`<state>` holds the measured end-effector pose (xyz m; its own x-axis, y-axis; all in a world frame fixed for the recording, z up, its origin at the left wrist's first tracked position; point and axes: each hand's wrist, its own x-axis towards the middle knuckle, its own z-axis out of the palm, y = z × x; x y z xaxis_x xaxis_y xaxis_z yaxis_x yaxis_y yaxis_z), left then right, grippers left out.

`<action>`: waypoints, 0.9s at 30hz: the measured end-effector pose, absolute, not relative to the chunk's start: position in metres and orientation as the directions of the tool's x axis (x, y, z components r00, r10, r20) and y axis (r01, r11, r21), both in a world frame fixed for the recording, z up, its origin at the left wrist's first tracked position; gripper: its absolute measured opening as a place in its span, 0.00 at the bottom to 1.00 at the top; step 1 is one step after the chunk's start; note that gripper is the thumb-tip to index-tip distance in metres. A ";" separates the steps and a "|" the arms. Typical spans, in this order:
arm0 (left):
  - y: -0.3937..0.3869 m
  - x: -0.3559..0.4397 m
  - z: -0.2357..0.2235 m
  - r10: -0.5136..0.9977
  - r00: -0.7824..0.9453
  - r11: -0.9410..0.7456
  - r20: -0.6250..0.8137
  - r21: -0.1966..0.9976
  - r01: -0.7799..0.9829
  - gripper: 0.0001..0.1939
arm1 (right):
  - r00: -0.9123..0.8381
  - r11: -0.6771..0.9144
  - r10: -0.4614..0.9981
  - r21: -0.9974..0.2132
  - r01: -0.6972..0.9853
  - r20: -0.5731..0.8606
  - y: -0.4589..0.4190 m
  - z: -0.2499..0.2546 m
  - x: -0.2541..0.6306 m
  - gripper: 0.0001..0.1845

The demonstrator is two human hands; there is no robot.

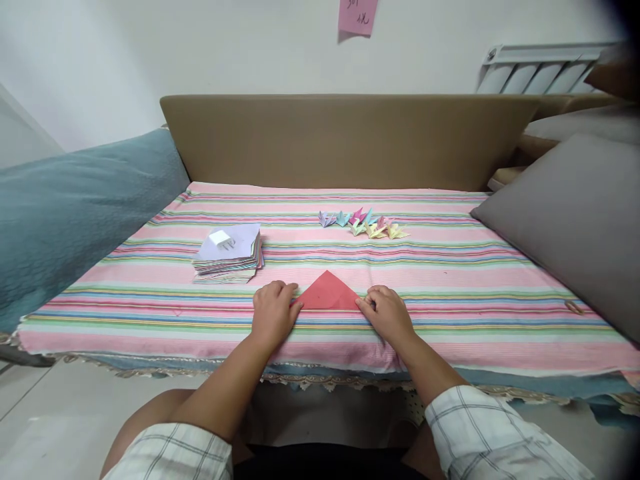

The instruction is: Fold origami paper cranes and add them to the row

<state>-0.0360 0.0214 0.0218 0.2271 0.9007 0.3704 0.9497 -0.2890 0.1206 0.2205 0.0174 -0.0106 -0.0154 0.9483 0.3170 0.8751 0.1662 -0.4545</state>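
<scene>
A red sheet of origami paper (327, 293), folded into a triangle, lies on the striped cloth with its point facing away from me. My left hand (274, 308) pinches its left corner between thumb and fingers. At the opposite corner my right hand (389, 312) grips the paper the same way, fingers curled. The triangle's long edge runs between my two thumbs, nearest to me. Beyond it, several small folded paper cranes (367, 223) in pastel colours sit in a cluster. To the left stands a stack of square coloured paper (230, 257) with a small white object (220, 239) on top.
The pink striped cloth (150, 267) covers the sofa seat, with the brown backrest (340, 140) behind. A blue-green covered armrest (90, 200) bounds the left, a grey cushion (565, 213) the right. Near that cushion lies a small brownish ring-like object (573, 307).
</scene>
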 end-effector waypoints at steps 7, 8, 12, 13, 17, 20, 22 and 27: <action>-0.007 0.000 0.004 0.675 0.678 -0.696 0.292 -0.054 0.716 0.39 | -0.048 0.187 0.944 -0.410 0.893 0.327 0.017 -0.008 0.220 0.17; -0.008 0.002 0.002 0.690 0.666 -0.682 0.283 -0.053 0.730 0.41 | -0.054 0.193 0.943 -0.407 0.893 0.329 0.017 -0.007 0.220 0.17; -0.008 0.002 -0.002 0.741 0.624 -0.637 0.247 -0.036 0.770 0.41 | -0.060 0.191 0.947 -0.402 0.895 0.316 0.017 -0.006 0.220 0.16; -0.008 0.002 -0.002 0.745 0.622 -0.634 0.242 -0.033 0.772 0.41 | -0.059 0.187 0.949 -0.401 0.897 0.309 0.017 -0.005 0.221 0.16; -0.008 0.002 -0.001 0.751 0.613 -0.626 0.245 -0.033 0.779 0.41 | -0.029 0.188 0.915 -0.363 0.913 0.402 0.011 -0.001 0.216 0.09; -0.008 0.003 -0.001 0.751 0.610 -0.626 0.253 -0.024 0.780 0.41 | -0.156 0.342 0.830 -0.268 0.901 0.535 0.000 -0.001 0.201 0.11; -0.008 0.003 -0.001 0.751 0.607 -0.627 0.259 -0.007 0.779 0.38 | -0.370 0.546 0.757 -0.210 0.811 0.538 -0.010 -0.005 0.188 0.16; -0.008 0.000 -0.002 0.745 0.613 -0.641 0.264 0.027 0.767 0.31 | -0.547 0.661 0.701 -0.127 0.740 0.458 -0.025 -0.020 0.168 0.28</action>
<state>0.0003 -0.0075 -0.0017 0.6130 0.7447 0.2639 0.7671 -0.6410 0.0272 0.1678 -0.0251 -0.0199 -0.5475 0.7005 0.4578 0.7395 0.6610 -0.1271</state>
